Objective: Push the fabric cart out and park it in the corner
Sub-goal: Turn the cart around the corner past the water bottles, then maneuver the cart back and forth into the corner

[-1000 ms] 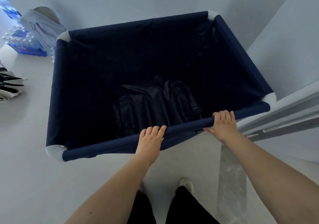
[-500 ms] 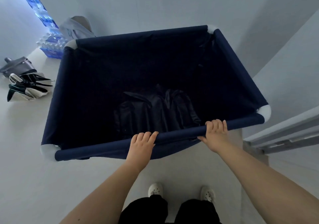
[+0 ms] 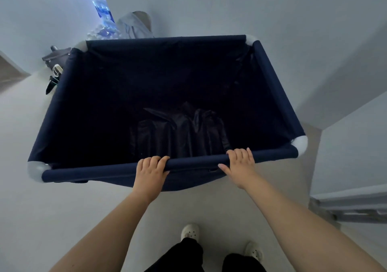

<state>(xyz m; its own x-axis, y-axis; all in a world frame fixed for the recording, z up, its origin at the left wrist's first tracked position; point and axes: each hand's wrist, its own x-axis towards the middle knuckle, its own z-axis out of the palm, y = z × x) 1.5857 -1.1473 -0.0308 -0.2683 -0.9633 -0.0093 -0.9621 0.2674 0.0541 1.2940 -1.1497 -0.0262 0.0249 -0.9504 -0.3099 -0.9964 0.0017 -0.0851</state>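
Observation:
A large navy fabric cart (image 3: 274, 96) with white corner joints fills the middle of the view. Its near rail runs across in front of me. My left hand (image 3: 149, 172) grips that rail left of centre, fingers curled over the top. My right hand (image 3: 240, 165) grips the same rail further right, thumb under it. A crumpled dark cloth (image 3: 180, 133) lies at the bottom of the cart. The cart's far right corner (image 3: 250, 39) stands close to the white wall.
Stacked packs of water bottles (image 3: 102, 18) and a pale cloth-draped object (image 3: 134, 24) stand beyond the cart's far left corner. A grey bag and dark items (image 3: 55, 66) lie on the floor at left. A wall edge and a metal door track (image 3: 345, 206) are at right.
The cart has rolled forward and swung towards the left, nearing the far wall and bottle stack. The door track has slipped lower right. Both hands keep their grip on the rail.

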